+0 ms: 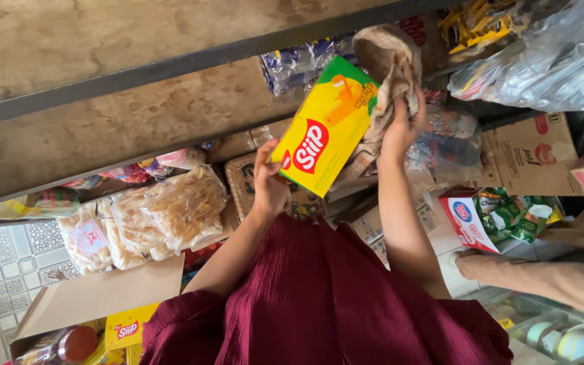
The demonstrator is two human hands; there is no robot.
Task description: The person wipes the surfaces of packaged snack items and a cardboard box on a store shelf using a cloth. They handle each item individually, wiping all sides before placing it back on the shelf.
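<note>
My left hand [268, 182] grips the lower corner of a flat yellow snack box [322, 128] with a red logo and a green edge, holding it up in front of a shelf. My right hand [400, 128] clutches a checked beige cloth [390, 61] and presses it against the box's right side. The cloth drapes over the box's top corner and hangs behind it. My dark red garment [326, 304] fills the bottom of the view.
Clear bags of pale crackers [163, 213] sit left of my arms. An open cardboard carton [96, 301] holds more yellow boxes. A red-and-white box of green packets [488, 216] and plastic bags [542, 61] are on the right. Another person's beige-sleeved arm [549, 277] reaches in at the lower right.
</note>
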